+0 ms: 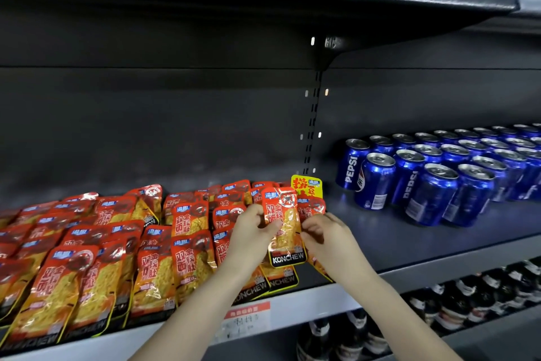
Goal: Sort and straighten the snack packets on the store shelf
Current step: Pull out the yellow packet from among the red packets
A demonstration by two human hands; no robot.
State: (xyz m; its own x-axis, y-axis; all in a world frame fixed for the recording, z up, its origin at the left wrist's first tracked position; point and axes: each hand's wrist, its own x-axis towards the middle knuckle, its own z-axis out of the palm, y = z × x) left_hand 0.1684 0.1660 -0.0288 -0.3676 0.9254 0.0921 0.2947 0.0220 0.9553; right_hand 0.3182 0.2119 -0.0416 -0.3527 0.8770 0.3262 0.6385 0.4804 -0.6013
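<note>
Several red and orange snack packets (87, 258) lie in overlapping rows on the left half of the dark shelf (395, 231). One red packet (285, 226) is raised above the right end of the rows. My left hand (253, 231) pinches its left edge, and my right hand (325, 234) pinches its right edge. A yellow packet (307, 185) stands behind it at the back of the row. More red packets lie under both hands, partly hidden.
Several blue Pepsi cans (433, 173) stand in rows on the right of the same shelf. A bare strip of shelf separates them from the packets. A red price tag (247, 312) sits on the shelf edge. Dark bottles (456, 302) fill the shelf below.
</note>
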